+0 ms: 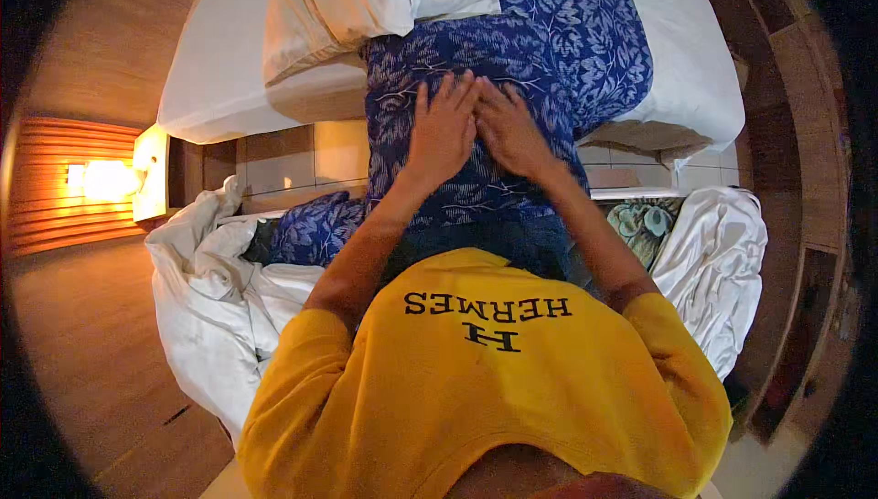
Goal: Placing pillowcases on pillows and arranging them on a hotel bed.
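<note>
A dark blue pillow point(473, 53) with a pale leaf print lies across my lap, its far end by the bed ahead. Both palms rest flat on it near its middle. My left hand point(442, 125) has its fingers pointing away from me and slightly spread. Beside it, my right hand point(511, 128) angles inward, and the fingertips of the two hands meet or nearly meet. Nothing is held in either hand. Past the pillow's right side, a blue leaf-print fabric piece point(607, 53) of matching pattern lies on the white bed.
Two white pillows point(336, 5) lie on the white mattress point(219, 73) ahead. Tiled floor point(278, 163) shows in the gap before me. Crumpled white bedding point(212, 307) is at my left, with more white cloth point(720, 259) at right. A lit lamp point(110, 180) glows at far left.
</note>
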`<state>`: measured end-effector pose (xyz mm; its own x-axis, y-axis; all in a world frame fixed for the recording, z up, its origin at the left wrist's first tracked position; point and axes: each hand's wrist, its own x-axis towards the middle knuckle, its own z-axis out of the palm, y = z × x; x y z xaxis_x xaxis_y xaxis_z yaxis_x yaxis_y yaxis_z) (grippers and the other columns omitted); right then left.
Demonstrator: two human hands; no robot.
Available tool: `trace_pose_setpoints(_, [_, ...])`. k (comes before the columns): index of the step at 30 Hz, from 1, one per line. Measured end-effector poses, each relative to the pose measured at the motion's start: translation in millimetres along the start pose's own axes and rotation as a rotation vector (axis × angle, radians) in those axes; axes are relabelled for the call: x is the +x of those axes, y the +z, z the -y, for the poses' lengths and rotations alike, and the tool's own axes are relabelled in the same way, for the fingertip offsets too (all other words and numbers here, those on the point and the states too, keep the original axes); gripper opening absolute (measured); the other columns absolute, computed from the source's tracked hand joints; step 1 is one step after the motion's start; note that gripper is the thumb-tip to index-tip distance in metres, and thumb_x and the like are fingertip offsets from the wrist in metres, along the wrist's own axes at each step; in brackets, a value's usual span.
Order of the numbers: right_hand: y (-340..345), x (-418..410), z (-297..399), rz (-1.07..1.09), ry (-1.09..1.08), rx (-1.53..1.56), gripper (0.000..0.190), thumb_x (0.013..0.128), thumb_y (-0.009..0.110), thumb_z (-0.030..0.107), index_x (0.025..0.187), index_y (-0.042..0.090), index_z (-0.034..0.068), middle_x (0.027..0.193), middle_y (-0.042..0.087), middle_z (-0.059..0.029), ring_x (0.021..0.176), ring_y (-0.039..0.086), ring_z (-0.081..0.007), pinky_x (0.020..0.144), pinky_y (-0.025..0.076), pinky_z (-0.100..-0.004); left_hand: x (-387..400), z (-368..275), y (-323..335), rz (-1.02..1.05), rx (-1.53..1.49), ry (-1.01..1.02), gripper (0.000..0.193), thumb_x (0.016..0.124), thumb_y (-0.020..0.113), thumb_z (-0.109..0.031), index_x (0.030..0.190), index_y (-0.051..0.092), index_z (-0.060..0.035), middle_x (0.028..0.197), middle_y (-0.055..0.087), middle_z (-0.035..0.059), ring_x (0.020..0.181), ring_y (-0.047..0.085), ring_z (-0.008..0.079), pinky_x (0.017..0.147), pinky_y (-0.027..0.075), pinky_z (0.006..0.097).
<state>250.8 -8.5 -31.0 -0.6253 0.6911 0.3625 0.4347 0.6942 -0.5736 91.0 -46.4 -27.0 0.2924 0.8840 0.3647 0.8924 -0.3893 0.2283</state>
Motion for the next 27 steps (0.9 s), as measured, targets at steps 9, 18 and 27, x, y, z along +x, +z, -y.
trace_pose_setpoints(9, [23.0, 21.2, -35.8, -0.032, 0.128, -0.41, 0.042, 0.088, 0.038, 0.032, 0.127, 0.041, 0.018, 0.136, 0.033, -0.0052, 0.128, 0.025, -0.0287, 0.104, 0.015, -0.0459, 14.5, 46.1, 37.5, -0.06, 0.092, -0.114, 0.047, 0.084, 0.045, -0.03, 0.129, 0.039, -0.0194, 0.136, 0.034, 0.007, 0.124, 0.03, 0.0325, 0.102, 0.019, 0.0501])
trace_pose_setpoints(18, [0.7, 2.8, -112.0, -0.054, 0.536, -0.457, 0.045, 0.089, 0.037, 0.037, 0.13, 0.037, 0.019, 0.135, 0.035, -0.009, 0.124, 0.032, -0.0305, 0.1, 0.021, -0.0505, -15.5, 151.9, 30.7, 0.117, -0.215, -0.688, 0.048, 0.084, 0.044, -0.035, 0.129, 0.039, -0.0171, 0.129, 0.039, 0.0188, 0.117, 0.036, 0.0369, 0.094, 0.027, 0.0526])
trace_pose_setpoints(27, [-4.1, 63.8, -93.0, -0.106, 0.059, -0.009, 0.048, 0.087, 0.041, 0.025, 0.131, 0.032, 0.009, 0.134, 0.034, -0.0142, 0.124, 0.031, -0.0336, 0.099, 0.022, -0.0528, 45.0, 64.3, 14.0, -0.159, -0.224, -0.146, 0.038, 0.083, 0.043, -0.025, 0.115, 0.05, -0.005, 0.124, 0.044, 0.0166, 0.119, 0.036, 0.0316, 0.096, 0.023, 0.055])
